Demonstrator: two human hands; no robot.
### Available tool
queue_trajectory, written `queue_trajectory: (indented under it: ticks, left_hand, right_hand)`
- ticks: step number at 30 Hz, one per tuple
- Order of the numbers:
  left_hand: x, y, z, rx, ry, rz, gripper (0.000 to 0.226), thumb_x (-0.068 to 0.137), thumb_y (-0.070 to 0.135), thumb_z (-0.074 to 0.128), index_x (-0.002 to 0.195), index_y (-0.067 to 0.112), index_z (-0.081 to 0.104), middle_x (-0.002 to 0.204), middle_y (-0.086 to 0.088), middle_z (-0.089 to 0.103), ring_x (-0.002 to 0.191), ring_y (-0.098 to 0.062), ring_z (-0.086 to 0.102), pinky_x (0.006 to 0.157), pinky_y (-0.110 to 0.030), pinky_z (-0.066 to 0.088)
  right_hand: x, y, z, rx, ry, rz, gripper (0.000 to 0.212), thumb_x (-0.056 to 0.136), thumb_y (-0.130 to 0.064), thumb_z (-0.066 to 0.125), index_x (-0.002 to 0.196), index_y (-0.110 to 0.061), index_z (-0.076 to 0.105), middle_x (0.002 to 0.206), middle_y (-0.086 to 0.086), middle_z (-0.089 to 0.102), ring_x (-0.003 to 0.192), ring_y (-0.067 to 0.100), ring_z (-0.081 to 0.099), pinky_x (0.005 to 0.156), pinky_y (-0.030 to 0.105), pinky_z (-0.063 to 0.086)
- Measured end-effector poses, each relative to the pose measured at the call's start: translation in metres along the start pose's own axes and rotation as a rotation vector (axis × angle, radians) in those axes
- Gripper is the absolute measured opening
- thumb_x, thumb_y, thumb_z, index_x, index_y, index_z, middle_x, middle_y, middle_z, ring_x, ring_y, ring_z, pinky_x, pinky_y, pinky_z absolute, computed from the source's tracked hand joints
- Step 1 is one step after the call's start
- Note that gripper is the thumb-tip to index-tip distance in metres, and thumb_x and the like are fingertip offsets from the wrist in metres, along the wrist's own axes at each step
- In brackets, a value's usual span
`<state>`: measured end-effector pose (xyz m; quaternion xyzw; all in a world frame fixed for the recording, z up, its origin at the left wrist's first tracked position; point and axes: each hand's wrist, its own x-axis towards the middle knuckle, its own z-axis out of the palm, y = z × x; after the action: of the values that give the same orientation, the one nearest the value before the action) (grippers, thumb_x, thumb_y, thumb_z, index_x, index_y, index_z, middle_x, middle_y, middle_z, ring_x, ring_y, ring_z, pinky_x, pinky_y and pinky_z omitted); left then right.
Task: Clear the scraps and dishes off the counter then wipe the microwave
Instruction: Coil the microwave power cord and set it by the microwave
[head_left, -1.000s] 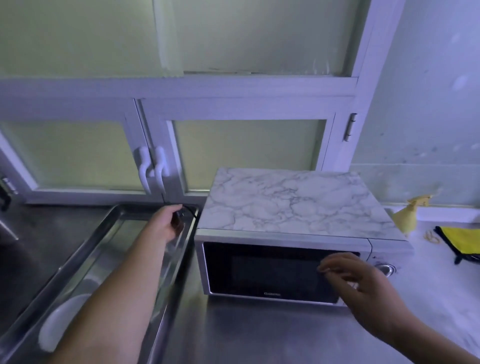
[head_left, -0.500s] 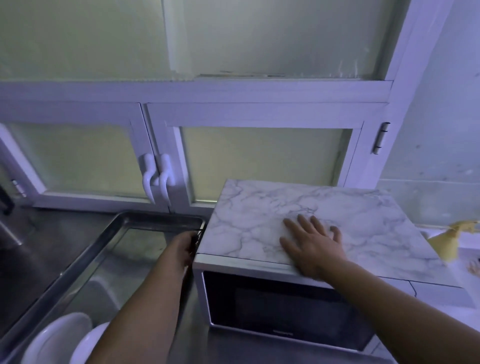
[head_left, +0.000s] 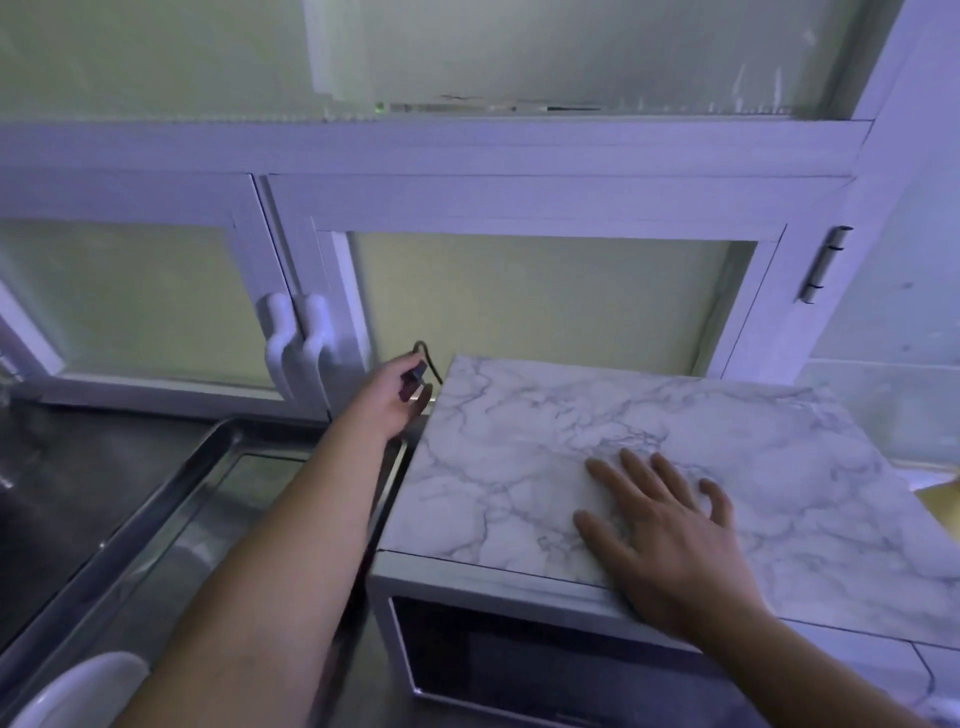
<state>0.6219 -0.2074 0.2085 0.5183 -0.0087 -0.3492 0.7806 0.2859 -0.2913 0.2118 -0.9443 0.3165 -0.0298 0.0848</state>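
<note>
The microwave (head_left: 519, 467) has a marble-patterned top and a dark glass door, and stands on the steel counter at the right. My right hand (head_left: 670, 535) lies flat on its top near the front edge, fingers spread. My left hand (head_left: 389, 400) reaches past the microwave's back left corner and pinches a black plug (head_left: 414, 376) whose black cord (head_left: 428, 356) loops up behind it. A white dish (head_left: 78, 691) lies in the steel sink (head_left: 171, 478) at the lower left.
White-framed frosted cabinet doors with two white handles (head_left: 298, 343) run along the back wall just behind my left hand. A yellow object (head_left: 940, 499) shows at the right edge beside the microwave. A steel drainboard (head_left: 52, 467) lies left of the sink.
My left hand has risen from beside the microwave's left wall to its back corner, lifting the plug and cord into sight. My right hand stays flat on the top. The camera moved closer.
</note>
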Motion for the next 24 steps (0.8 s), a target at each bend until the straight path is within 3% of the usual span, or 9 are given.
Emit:
queue_trajectory:
  ticks: [3,7,10,12,13,17,20,22,24]
  left_hand:
    - [-0.032,0.041,0.032,0.024,-0.255,0.137,0.022,0.097,0.009,0.057,0.115,0.015,0.067,0.086,0.005,0.063,0.086,-0.006,0.057,0.081,-0.025,0.043]
    - [-0.109,0.093,0.07,0.094,-0.624,0.347,0.034,0.095,0.009,0.054,0.127,0.015,0.063,0.091,0.006,0.063,0.086,-0.006,0.059,0.086,-0.026,0.045]
    - [-0.178,0.108,0.087,0.242,-0.863,0.479,0.042,0.093,0.012,0.058,0.134,0.019,0.06,0.104,0.006,0.061,0.096,-0.005,0.057,0.094,-0.029,0.045]
    - [-0.221,0.111,0.096,0.323,-0.978,0.531,0.044,0.092,0.013,0.06,0.136,0.019,0.06,0.108,0.005,0.058,0.099,-0.005,0.054,0.096,-0.03,0.044]
    - [-0.242,0.11,0.098,0.344,-1.013,0.54,0.045,0.092,0.013,0.06,0.137,0.018,0.059,0.108,0.004,0.058,0.099,-0.006,0.054,0.096,-0.03,0.045]
    - [-0.306,0.09,0.096,0.46,-1.08,0.509,0.047,0.089,0.011,0.06,0.136,0.015,0.061,0.107,0.001,0.062,0.1,-0.011,0.057,0.095,-0.03,0.048]
    - [-0.336,0.052,0.092,0.634,-1.071,0.44,0.046,0.085,0.007,0.068,0.13,0.017,0.066,0.106,0.003,0.068,0.102,-0.011,0.06,0.095,-0.025,0.047]
    - [-0.349,0.021,0.095,0.762,-1.07,0.416,0.046,0.084,0.003,0.069,0.127,0.018,0.068,0.11,0.006,0.07,0.106,-0.009,0.061,0.095,-0.022,0.044]
    - [-0.359,-0.006,0.106,0.889,-1.124,0.379,0.047,0.084,0.005,0.072,0.127,0.023,0.068,0.113,0.008,0.069,0.108,-0.009,0.062,0.094,-0.023,0.045]
  right_hand:
    - [0.0,-0.001,0.001,0.025,0.014,-0.001,0.074,0.086,-0.078,0.012,0.154,-0.047,0.013,0.167,-0.016,0.006,0.155,0.011,0.0,0.122,0.049,0.0]
    - [0.001,0.0,0.002,0.063,0.039,-0.002,0.083,0.081,-0.08,0.005,0.154,-0.044,0.02,0.167,-0.015,0.012,0.154,0.012,0.003,0.121,0.049,0.0]
    - [-0.001,0.001,-0.001,0.207,0.107,0.017,0.055,0.095,-0.069,0.027,0.137,-0.042,0.05,0.157,-0.016,0.037,0.151,0.013,0.02,0.121,0.046,0.006]
    - [-0.003,0.001,-0.01,0.499,0.173,0.088,0.029,0.101,-0.053,0.04,0.097,-0.04,0.066,0.122,-0.014,0.065,0.133,0.019,0.049,0.115,0.045,0.025]
    - [-0.007,0.001,-0.018,0.729,0.183,0.161,0.03,0.102,-0.048,0.044,0.088,-0.037,0.067,0.109,-0.01,0.069,0.122,0.023,0.057,0.11,0.045,0.033]
    - [-0.024,0.018,-0.079,1.825,-0.22,0.368,0.076,0.097,-0.068,0.032,0.122,-0.006,0.067,0.124,0.018,0.069,0.122,0.035,0.061,0.112,0.057,0.036]
    - [-0.043,0.042,-0.143,2.187,-0.28,0.294,0.082,0.093,-0.067,0.045,0.13,0.005,0.054,0.128,0.028,0.064,0.115,0.042,0.066,0.093,0.064,0.051]
    - [-0.055,0.046,-0.183,2.094,-0.206,0.303,0.063,0.099,-0.047,0.05,0.118,0.013,0.057,0.111,0.026,0.071,0.091,0.033,0.075,0.073,0.05,0.061]
    - [-0.066,0.05,-0.212,1.958,-0.171,0.365,0.039,0.103,-0.025,0.046,0.097,0.01,0.061,0.077,0.01,0.068,0.052,0.017,0.066,0.051,0.027,0.057]
